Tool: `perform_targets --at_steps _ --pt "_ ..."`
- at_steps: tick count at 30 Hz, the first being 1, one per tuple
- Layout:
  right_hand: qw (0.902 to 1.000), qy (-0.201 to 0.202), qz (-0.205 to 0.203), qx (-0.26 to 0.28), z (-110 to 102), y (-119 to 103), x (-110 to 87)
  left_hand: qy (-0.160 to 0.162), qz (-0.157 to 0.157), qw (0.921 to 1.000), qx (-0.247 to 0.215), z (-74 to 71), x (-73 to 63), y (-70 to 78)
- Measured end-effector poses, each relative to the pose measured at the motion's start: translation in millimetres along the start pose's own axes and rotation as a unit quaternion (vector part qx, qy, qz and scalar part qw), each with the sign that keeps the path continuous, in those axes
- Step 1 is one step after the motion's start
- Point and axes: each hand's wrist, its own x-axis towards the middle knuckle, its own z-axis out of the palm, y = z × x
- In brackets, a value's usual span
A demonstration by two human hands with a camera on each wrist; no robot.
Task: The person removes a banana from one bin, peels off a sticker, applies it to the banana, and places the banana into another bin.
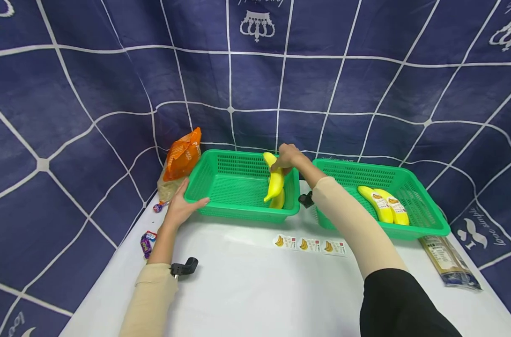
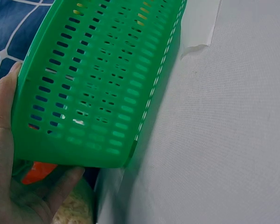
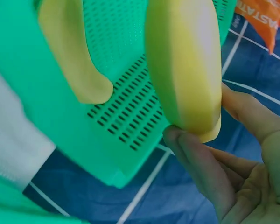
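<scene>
My right hand [image 1: 286, 157] pinches the top end of a yellow banana [image 1: 275, 180] over the right side of the left green basket [image 1: 221, 161]. In the right wrist view the fingers [image 3: 200, 161] and thumb hold the banana [image 3: 186, 65] by its end, and a second banana [image 3: 67, 51] lies in the basket [image 3: 121, 116] beside it. That second banana [image 1: 278, 200] shows under the held one. My left hand [image 1: 181, 206] grips the basket's front left corner, thumb on the rim [image 2: 4, 100] against the basket wall [image 2: 93, 84]. The right green basket [image 1: 424, 220] holds two labelled bananas [image 1: 383, 204].
An orange snack bag [image 1: 181, 157] leans at the back left by the blue grid curtain. Wrapped candies [image 1: 147, 243] lie at the table's left edge. A strip of banana stickers [image 1: 310, 245] lies on the white table, and a flat packet [image 1: 449, 262] sits at the right.
</scene>
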Motion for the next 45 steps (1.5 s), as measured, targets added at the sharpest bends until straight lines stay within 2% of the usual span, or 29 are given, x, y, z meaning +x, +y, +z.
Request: perform_targets --at_steps 17,22,25,31,37,45 --pt "0.9991 0.041 -0.007 0.0 -30 15 -72.5 0.009 -0.001 1.0 0.004 -3.7 -0.5 -0.8" --pt "0.9982 0.058 -0.001 0.015 -34 21 -103.6 0.01 0.0 0.9999 0.012 -4.4 1.2 1.9" --pt "0.9974 0.068 -0.011 0.021 -32 27 -124.5 0.007 0.002 0.9999 0.016 -5.7 3.4 5.2" --pt "0.9978 0.066 -0.003 0.006 -15 38 -159.7 0.004 0.009 0.9998 0.019 -8.3 7.0 7.3" --pt "0.9987 0.047 0.014 0.014 14 53 -189.4 -0.009 -0.008 0.9998 0.014 -4.5 3.5 4.1" --pt "0.9973 0.029 0.036 0.057 58 83 -212.0 -0.008 -0.011 0.9999 0.008 1.5 -1.2 4.1"
